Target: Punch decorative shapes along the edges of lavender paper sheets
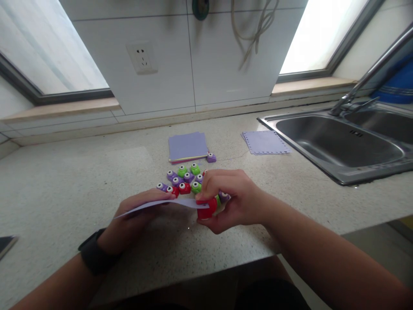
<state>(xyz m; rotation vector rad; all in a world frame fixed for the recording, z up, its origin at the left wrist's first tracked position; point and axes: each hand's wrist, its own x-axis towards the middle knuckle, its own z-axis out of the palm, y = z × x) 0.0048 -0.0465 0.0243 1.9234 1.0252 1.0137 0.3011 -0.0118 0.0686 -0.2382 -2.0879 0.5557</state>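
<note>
My left hand [137, 215] grips a purple paper sheet [183, 202], seen nearly edge-on, with the thumb on its upper side. In my right hand [230, 198] is a red hole punch [207, 208], pinched between thumb and fingers, with the sheet's right edge in its slot. Just beyond the hands, several small punches in purple, green [182, 171] and red [184, 188] stand clustered on the counter, some partly hidden behind my right hand.
Behind the punches lies a stack of coloured paper [188, 147], a purple punch [211, 157] at its corner. Purple sheets with punched edges [266, 142] lie further right, beside a steel sink [338, 140]. A dark flat object [6, 244] sits at the left edge.
</note>
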